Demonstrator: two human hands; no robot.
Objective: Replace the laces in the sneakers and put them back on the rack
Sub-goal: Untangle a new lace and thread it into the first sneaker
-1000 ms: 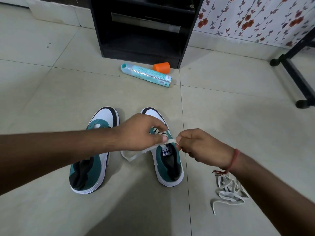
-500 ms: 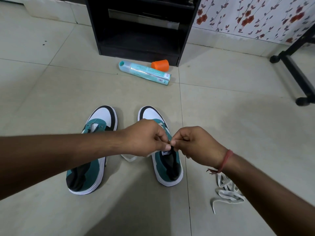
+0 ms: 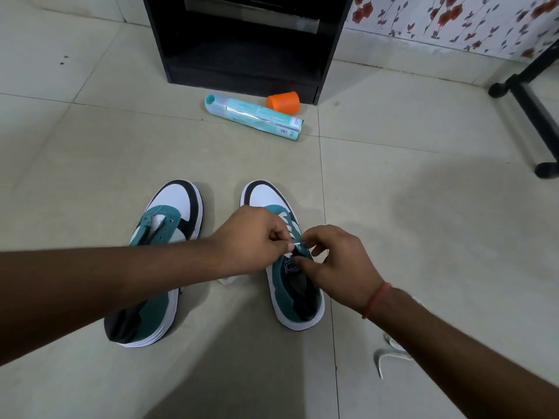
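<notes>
Red thread bracelet (image 3: 376, 300) (right wrist)

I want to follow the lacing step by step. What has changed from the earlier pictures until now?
A second ago a white lace stretched between the hands. Since then they closed together over the right sneaker; now the left hand pinches the lace at the tongue and the right hand works beside it with loosened fingers. The left sneaker, unlaced, the spare lace, tube box and orange cup stayed put.
</notes>
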